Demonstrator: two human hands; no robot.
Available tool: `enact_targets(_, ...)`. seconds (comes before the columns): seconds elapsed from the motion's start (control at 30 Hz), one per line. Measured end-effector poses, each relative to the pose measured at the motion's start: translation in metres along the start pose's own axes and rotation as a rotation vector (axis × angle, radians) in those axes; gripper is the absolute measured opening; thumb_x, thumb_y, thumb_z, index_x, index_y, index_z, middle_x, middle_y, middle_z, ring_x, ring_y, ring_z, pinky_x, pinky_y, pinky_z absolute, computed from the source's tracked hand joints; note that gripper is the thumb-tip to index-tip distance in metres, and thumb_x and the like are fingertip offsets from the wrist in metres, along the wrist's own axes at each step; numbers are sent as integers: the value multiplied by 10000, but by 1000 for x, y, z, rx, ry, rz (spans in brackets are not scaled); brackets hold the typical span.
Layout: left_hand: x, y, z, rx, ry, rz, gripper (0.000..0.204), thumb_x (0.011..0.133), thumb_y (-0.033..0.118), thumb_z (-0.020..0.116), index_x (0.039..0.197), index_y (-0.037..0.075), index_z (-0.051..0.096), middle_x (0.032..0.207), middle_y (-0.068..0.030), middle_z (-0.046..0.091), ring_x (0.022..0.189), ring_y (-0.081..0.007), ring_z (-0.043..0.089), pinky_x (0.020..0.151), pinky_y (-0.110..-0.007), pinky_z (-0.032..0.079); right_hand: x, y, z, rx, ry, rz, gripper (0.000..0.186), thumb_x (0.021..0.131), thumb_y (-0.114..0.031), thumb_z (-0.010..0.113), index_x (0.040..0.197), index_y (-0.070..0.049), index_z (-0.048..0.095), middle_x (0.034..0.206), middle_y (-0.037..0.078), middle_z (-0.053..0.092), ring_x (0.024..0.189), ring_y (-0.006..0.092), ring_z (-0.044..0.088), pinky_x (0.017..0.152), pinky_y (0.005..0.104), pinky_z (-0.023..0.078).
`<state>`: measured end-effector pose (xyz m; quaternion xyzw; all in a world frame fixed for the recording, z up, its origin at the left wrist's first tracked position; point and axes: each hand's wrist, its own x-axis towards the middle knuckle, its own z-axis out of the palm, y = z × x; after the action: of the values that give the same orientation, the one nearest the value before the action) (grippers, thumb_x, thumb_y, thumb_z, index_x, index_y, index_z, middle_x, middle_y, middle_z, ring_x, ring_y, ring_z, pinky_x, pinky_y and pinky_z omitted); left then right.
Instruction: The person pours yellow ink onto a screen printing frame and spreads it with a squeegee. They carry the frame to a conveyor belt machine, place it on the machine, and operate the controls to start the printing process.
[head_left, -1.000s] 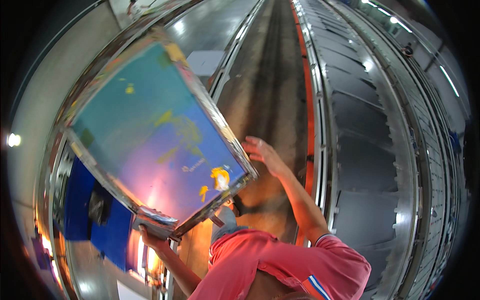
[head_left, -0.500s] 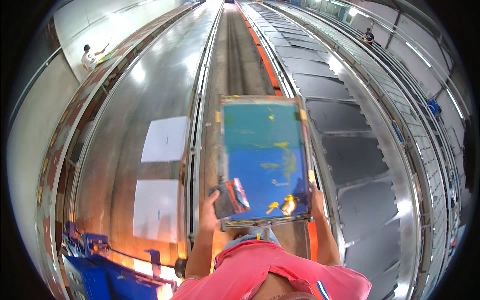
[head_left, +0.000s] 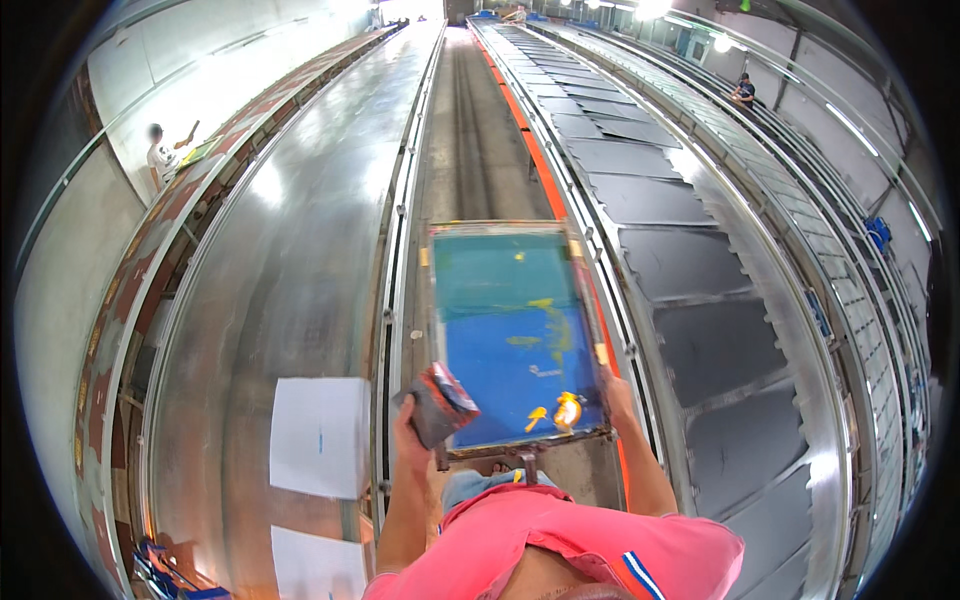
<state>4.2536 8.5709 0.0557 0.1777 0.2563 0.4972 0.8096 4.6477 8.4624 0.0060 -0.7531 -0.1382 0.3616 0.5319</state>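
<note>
I carry a screen-printing frame (head_left: 495, 375) before me at waist height. Its mesh is green at the far part and blue nearer, with yellow smears and a yellow-and-white printed patch at the near right. My left hand (head_left: 407, 445) is closed at the near left corner, around a dark grey squeegee (head_left: 432, 418) with red and orange stains that lies against the frame; the fingers beneath are hidden. On the right side of the frame my right hand (head_left: 617, 398) grips the rim, its fingertips underneath out of sight.
A long metal table (head_left: 270, 260) runs on the left, bearing white sheets (head_left: 318, 445). Another long table on the right carries several dark panels (head_left: 705, 335). Between them lies a narrow aisle (head_left: 465, 150) edged by an orange rail. Two people (head_left: 165, 155) work farther off, one on each side.
I have moved forward along the aisle: the white sheets have slid nearer and the blue machine at lower left has mostly left view. The frame and squeegee stay in my hands.
</note>
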Motion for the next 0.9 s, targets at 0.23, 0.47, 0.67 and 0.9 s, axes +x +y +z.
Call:
enact_targets(0.23, 152, 57, -19, -94, 96, 170, 502, 937, 369, 524, 1306, 33, 472, 1252, -122, 562, 1136, -298, 557, 955, -494, 465, 160, -90, 152, -92, -148, -149, 555, 893, -485, 589, 641, 9, 590, 603, -5, 488, 584, 89, 408, 506, 321, 332)
enact_targets(0.47, 329, 80, -54, -206, 174, 303, 527, 927, 366, 533, 1324, 26, 461, 1298, -126, 534, 1166, -304, 531, 974, -457, 440, 303, -182, 278, -268, -217, -232, 525, 875, -467, 606, 807, 51, 655, 690, 55, 590, 663, 130, 521, 593, 330, 425)
enact_targets(0.67, 430, 122, -24, -207, 278, 377, 486, 936, 391, 510, 1290, 56, 504, 1245, -106, 576, 1115, -293, 567, 928, -457, 476, 395, -256, 361, -219, -307, -300, 473, 880, -380, 608, 1099, 37, 647, 1026, 135, 674, 960, 187, 606, 838, 317, 470)
enact_targets(0.9, 522, 131, -39, -210, 379, 573, 551, 925, 420, 516, 1343, 65, 459, 1299, -113, 528, 1154, -301, 531, 930, -476, 465, 519, -314, 504, -378, -547, -438, 499, 846, -451, 588, 1092, -26, 678, 1028, 154, 689, 953, 248, 648, 854, 347, 484)
